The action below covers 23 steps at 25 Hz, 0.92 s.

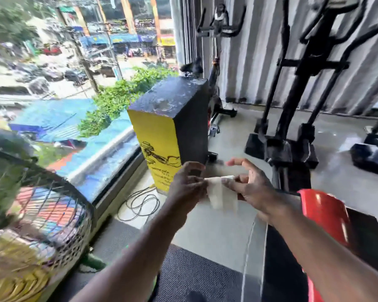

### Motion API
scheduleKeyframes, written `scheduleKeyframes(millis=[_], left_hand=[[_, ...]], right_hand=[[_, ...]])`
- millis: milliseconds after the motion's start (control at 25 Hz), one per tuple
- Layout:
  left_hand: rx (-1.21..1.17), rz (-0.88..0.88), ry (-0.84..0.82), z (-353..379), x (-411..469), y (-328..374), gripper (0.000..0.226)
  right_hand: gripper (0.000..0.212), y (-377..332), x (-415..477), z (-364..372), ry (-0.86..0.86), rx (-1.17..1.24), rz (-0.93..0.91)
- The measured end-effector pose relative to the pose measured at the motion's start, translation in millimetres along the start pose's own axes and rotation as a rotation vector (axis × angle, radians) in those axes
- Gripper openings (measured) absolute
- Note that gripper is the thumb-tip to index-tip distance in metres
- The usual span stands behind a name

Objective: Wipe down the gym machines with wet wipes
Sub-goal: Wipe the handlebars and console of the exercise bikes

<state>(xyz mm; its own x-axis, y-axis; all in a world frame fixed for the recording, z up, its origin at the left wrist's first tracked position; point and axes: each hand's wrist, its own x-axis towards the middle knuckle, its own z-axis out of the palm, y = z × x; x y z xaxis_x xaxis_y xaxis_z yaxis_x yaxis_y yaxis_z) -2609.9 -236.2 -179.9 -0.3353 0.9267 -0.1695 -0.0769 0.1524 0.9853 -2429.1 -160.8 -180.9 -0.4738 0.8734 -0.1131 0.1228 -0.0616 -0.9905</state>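
1. Nearest, on the viewer's side of the yellow-and-black box (159, 136) and to its right, a glossy red machine panel (323, 216) sits beside the right forearm. It looks hard and smooth, so a damp cloth should glide over it.
2. Just in front of the box's lower corner, both hands hold the wet wipe (222, 195) in the air. The left hand (187, 184) pinches its left edge with curled fingers. The right hand (252, 186) grips the other end with its lower fingers, while 1 finger sticks out free above.
3. The wipe hangs slack between them, partly folded. It is probably very light, limp and thin, and a hard pull from both ends could tear it. It is best taken by 2 corners to open it, then laid flat under the palm for wiping.
4. Being wet, it will likely cling to itself and to skin, so peeling the layers apart needs fingertip pinches rather than a full grip.
5. To the right of the box stands a black elliptical trainer (292, 127). Its narrow bars would suit the wipe wrapped around them.
6. Behind the box, an exercise bike (218, 25) shows its handlebars. The top of the box itself looks scuffed and dusty — rough enough, I judge, to snag a thin sheet.
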Motion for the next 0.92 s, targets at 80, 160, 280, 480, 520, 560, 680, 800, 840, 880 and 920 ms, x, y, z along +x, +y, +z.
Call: scheduleKeyframes(millis=[80, 160, 280, 480, 520, 560, 680, 800, 840, 880, 920], left_hand=[[0.125, 0.047, -0.053, -8.8, 56.3, 10.1, 0.035], [0.318, 0.146, -0.045, -13.9, 117.3, 23.6, 0.028], [0.545, 0.272, -0.077, -12.6, 192.7, 54.6, 0.018], [0.288, 0.201, -0.217, -12.4, 340.8, 90.4, 0.017], [0.254, 0.192, -0.221, -14.4, 369.9, 94.7, 0.012], [0.23, 0.19, -0.236, -17.5, 400.4, 98.1, 0.009], [0.191, 0.191, -0.288, -27.1, 489.6, 114.2, 0.008], [0.208, 0.186, -0.302, -35.0, 585.6, 136.6, 0.01], [0.233, 0.179, -0.311, -34.0, 613.9, 141.4, 0.011], [0.255, 0.165, -0.31, -31.7, 641.1, 145.9, 0.013], [0.265, 0.148, -0.302, -29.9, 664.0, 149.2, 0.015]], right_hand=[[0.036, -11.4, 54.7, -2.6, 0.01, -0.033, -0.025], [0.042, -26.4, 103.7, -8.7, 0.012, -0.063, -0.037], [0.029, -46.3, 177.4, -24.7, 0.109, -0.293, -0.117], [0.028, -71.0, 316.3, -50.5, 0.257, -0.373, -0.164], [0.028, -74.4, 344.6, -53.5, 0.233, -0.264, -0.124], [0.026, -77.6, 371.8, -54.8, 0.185, -0.146, -0.083], [0.024, -83.0, 446.0, -54.6, 0.035, 0.099, 0.001], [0.029, -91.3, 529.6, -59.7, 0.066, 0.152, 0.021], [0.027, -94.9, 555.4, -64.8, 0.096, 0.174, 0.038], [0.026, -95.5, 582.9, -72.9, 0.112, 0.205, 0.056], [0.026, -99.0, 605.9, -78.8, 0.112, 0.248, 0.071]])
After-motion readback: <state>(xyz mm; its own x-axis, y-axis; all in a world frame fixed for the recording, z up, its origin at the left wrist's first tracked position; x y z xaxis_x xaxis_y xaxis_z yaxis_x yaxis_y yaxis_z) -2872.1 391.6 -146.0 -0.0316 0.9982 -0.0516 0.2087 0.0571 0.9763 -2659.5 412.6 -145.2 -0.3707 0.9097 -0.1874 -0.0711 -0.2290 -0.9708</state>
